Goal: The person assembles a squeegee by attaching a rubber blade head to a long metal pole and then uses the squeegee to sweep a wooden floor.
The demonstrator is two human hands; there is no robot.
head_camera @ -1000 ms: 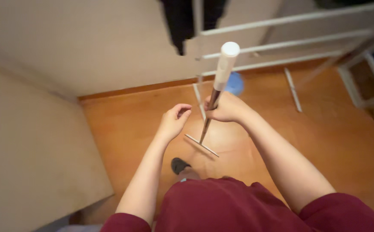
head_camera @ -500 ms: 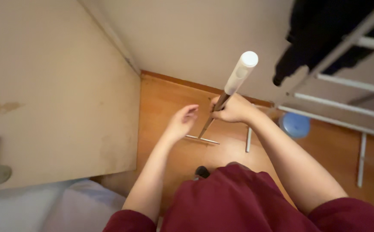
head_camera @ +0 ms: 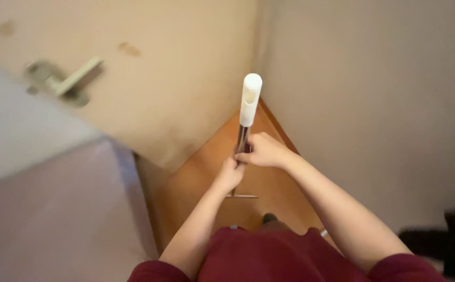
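Note:
A long metal pole (head_camera: 242, 137) with a white grip at its top (head_camera: 250, 99) stands nearly upright in front of me. Its foot ends in a thin flat crossbar (head_camera: 242, 196) resting on the orange wooden floor (head_camera: 206, 180). My right hand (head_camera: 263, 151) is closed around the pole just below the white grip. My left hand (head_camera: 231, 174) holds the pole right beneath the right hand. Dark red sleeves and shorts fill the bottom of the view.
A beige door (head_camera: 149, 73) with a metal lever handle (head_camera: 66, 79) stands at upper left. A plain wall (head_camera: 374, 104) rises at right, meeting the door at a corner. A dark shoe tip (head_camera: 269, 216) shows on the floor. Something dark (head_camera: 454, 235) sits at far right.
My left hand, open beside the pole before, has closed on it under the right hand. The view has swung left: drying rack and blue object are gone, door handle now shows.

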